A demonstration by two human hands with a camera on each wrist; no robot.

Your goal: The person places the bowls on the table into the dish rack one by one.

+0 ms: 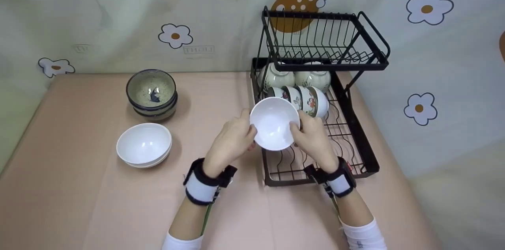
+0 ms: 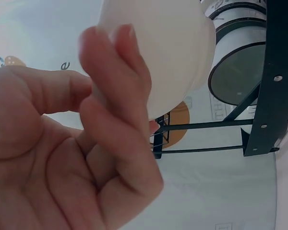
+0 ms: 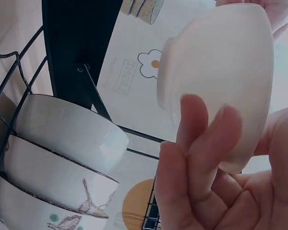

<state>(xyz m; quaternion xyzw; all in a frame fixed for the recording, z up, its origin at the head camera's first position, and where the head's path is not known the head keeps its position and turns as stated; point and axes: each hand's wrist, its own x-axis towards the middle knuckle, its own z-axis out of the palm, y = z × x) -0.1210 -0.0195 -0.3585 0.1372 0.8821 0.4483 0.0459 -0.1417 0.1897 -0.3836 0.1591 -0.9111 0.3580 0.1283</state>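
A white bowl point(image 1: 275, 124) is held up between both hands over the near left part of the black dish rack point(image 1: 371, 159), its inside facing the head camera. At its left rim my left hand point(image 1: 232, 139) pinches it between thumb and fingers. My right hand point(image 1: 315, 139) grips the opposite rim, thumb on the inside and fingers point(image 3: 194, 122) against the outer wall. Just behind the bowl, several patterned bowls point(image 1: 307, 100) stand on edge in a row in the rack. In the right wrist view, bowls point(image 3: 67, 129) lean beside the held one.
Two pale green bowls point(image 1: 313, 78) sit at the rack's back, below its upper shelf point(image 1: 331, 66). On the left of the table point(image 1: 90, 187) stand a stack of dark-rimmed bowls point(image 1: 152, 88) and, nearer, stacked white bowls point(image 1: 144, 145). A patterned curtain-like sheet point(image 1: 221, 13) hangs behind.
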